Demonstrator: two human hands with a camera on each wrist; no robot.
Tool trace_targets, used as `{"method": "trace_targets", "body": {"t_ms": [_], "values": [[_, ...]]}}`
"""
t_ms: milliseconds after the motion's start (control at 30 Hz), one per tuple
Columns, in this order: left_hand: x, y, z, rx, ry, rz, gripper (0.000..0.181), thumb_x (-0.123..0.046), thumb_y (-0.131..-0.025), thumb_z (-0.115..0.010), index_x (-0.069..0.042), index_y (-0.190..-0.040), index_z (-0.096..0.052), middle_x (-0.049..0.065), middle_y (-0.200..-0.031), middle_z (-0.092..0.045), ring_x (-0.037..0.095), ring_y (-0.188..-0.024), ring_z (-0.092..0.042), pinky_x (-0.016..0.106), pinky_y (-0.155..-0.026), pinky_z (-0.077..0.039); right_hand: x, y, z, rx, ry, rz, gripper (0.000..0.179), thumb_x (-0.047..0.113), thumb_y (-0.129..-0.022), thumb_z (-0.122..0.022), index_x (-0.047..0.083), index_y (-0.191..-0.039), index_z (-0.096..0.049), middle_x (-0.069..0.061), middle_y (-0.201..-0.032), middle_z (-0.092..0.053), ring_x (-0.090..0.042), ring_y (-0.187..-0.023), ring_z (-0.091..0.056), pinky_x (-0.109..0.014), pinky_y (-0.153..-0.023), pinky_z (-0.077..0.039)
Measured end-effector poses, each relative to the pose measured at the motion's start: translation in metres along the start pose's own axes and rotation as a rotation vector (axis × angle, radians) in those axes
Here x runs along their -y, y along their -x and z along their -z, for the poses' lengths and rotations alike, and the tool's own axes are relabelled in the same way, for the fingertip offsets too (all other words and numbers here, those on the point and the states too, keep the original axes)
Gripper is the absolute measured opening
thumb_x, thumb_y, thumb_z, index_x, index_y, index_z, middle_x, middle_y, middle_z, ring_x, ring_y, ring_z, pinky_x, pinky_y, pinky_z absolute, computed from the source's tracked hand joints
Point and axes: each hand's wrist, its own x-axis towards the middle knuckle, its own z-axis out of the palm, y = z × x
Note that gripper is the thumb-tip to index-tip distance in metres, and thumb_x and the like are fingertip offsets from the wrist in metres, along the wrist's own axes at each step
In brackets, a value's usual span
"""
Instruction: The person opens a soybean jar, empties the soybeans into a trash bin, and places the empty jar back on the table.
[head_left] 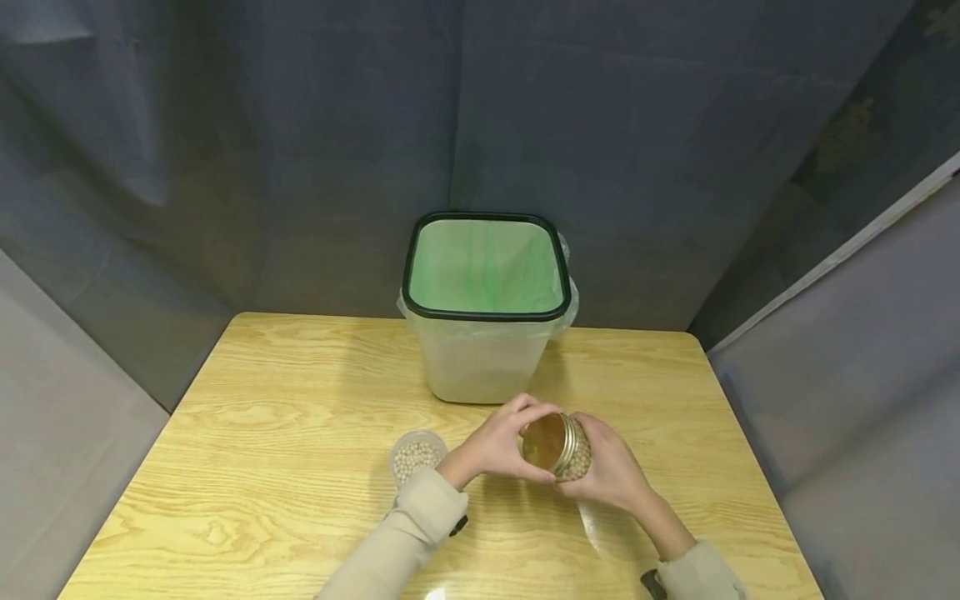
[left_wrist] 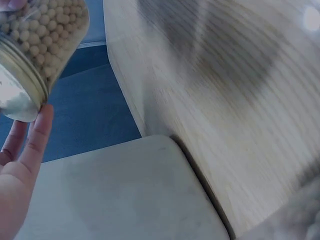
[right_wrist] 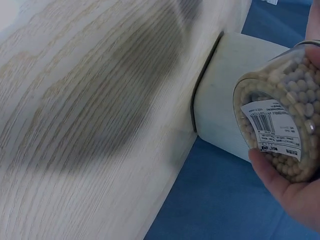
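A clear jar [head_left: 578, 460] of small round beige pellets, which look like dried beans, is held tilted above the table, its gold lid [head_left: 544, 441] facing left. My left hand [head_left: 498, 443] grips the lid around its edge, thumb and fingers on opposite sides. The right hand [head_left: 611, 468] holds the jar's body near its base. In the right wrist view, a white barcode label [right_wrist: 273, 127] shows on the jar's bottom, with right-hand fingers [right_wrist: 272, 175] against the glass. The lid appears to sit on the jar's neck.
A translucent waste bin [head_left: 483, 367] with a black rim and green-looking inside stands at the table's back edge. Left of my left hand, a small clear cup [head_left: 393, 460] of similar pellets stands on the wooden table [head_left: 247, 467]. Dark curtains [head_left: 315, 167] hang behind.
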Motion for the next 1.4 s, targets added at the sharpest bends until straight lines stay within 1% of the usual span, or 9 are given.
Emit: {"method": "trace_targets", "body": {"t_ms": [100, 300, 433, 533, 700, 933, 1100, 1267, 1400], "values": [[0.001, -0.001, 0.001, -0.022, -0.020, 0.000, 0.085, -0.037, -0.052, -0.087, -0.016, -0.127, -0.051, 0.001, -0.107, -0.049, 0.009, -0.089, -0.052, 0.020, -0.076, -0.046, 0.002, -0.001, 0.000, 0.008, 0.001, -0.006, 0.087, 0.030, -0.046, -0.085, 0.000, -0.119, -0.048, -0.013, -0.107, -0.057, -0.027, -0.095, -0.056, -0.045, -0.077, -0.049], [0.002, -0.002, 0.002, -0.061, 0.047, 0.020, 0.084, -0.032, -0.049, -0.089, -0.014, -0.123, -0.053, 0.008, -0.100, -0.051, 0.017, -0.084, -0.054, 0.020, -0.070, -0.047, 0.006, -0.006, 0.000, -0.022, 0.061, -0.002, 0.088, 0.033, -0.044, -0.085, 0.001, -0.118, -0.050, -0.013, -0.108, -0.057, -0.028, -0.097, -0.054, -0.045, -0.076, -0.049], [0.002, -0.002, 0.002, -0.087, 0.082, 0.031, 0.083, -0.030, -0.047, -0.089, -0.014, -0.120, -0.055, 0.008, -0.095, -0.051, 0.019, -0.082, -0.053, 0.020, -0.069, -0.048, 0.009, -0.008, 0.000, -0.045, 0.070, 0.007, 0.089, 0.033, -0.041, -0.085, 0.000, -0.116, -0.051, -0.013, -0.105, -0.057, -0.028, -0.095, -0.055, -0.044, -0.075, -0.050], [0.002, -0.002, 0.002, -0.096, 0.087, 0.046, 0.082, -0.030, -0.045, -0.090, -0.016, -0.118, -0.055, 0.008, -0.092, -0.051, 0.019, -0.079, -0.052, 0.022, -0.067, -0.047, 0.011, -0.009, -0.001, -0.054, 0.077, -0.008, 0.090, 0.033, -0.040, -0.085, -0.002, -0.115, -0.051, -0.014, -0.105, -0.058, -0.028, -0.094, -0.056, -0.044, -0.075, -0.050], [0.002, -0.003, 0.004, -0.102, 0.102, 0.059, 0.081, -0.029, -0.044, -0.090, -0.016, -0.117, -0.057, 0.009, -0.090, -0.051, 0.021, -0.078, -0.052, 0.024, -0.064, -0.048, 0.012, -0.009, -0.005, -0.071, 0.093, -0.021, 0.091, 0.034, -0.040, -0.085, -0.004, -0.115, -0.050, -0.016, -0.104, -0.058, -0.030, -0.092, -0.057, -0.044, -0.075, -0.050], [0.005, 0.000, 0.002, -0.110, 0.113, 0.081, 0.080, -0.028, -0.044, -0.090, -0.017, -0.116, -0.058, 0.006, -0.089, -0.051, 0.016, -0.077, -0.051, 0.019, -0.064, -0.047, 0.015, -0.008, -0.008, -0.075, 0.097, -0.041, 0.094, 0.035, -0.039, -0.086, -0.006, -0.115, -0.050, -0.018, -0.104, -0.059, -0.032, -0.093, -0.057, -0.045, -0.075, -0.050], [0.006, 0.000, 0.001, -0.117, 0.106, 0.082, 0.080, -0.029, -0.043, -0.090, -0.018, -0.116, -0.059, 0.005, -0.089, -0.052, 0.015, -0.078, -0.051, 0.018, -0.066, -0.046, 0.016, -0.006, -0.011, -0.086, 0.103, -0.065, 0.094, 0.036, -0.039, -0.086, -0.005, -0.115, -0.050, -0.018, -0.104, -0.059, -0.032, -0.093, -0.057, -0.046, -0.076, -0.050], [0.006, 0.001, 0.002, -0.110, 0.120, 0.097, 0.080, -0.029, -0.042, -0.090, -0.019, -0.115, -0.059, 0.005, -0.089, -0.052, 0.017, -0.079, -0.052, 0.021, -0.066, -0.048, 0.018, -0.006, -0.014, -0.092, 0.109, -0.078, 0.094, 0.036, -0.038, -0.087, -0.005, -0.114, -0.050, -0.019, -0.105, -0.058, -0.033, -0.093, -0.057, -0.046, -0.076, -0.050], [0.006, 0.003, 0.002, -0.097, 0.137, 0.123, 0.080, -0.028, -0.043, -0.091, -0.019, -0.115, -0.058, 0.006, -0.091, -0.052, 0.020, -0.082, -0.052, 0.021, -0.068, -0.047, 0.020, -0.005, -0.015, -0.091, 0.111, -0.093, 0.094, 0.037, -0.039, -0.087, -0.005, -0.115, -0.049, -0.020, -0.105, -0.058, -0.034, -0.093, -0.057, -0.047, -0.074, -0.050]]}}
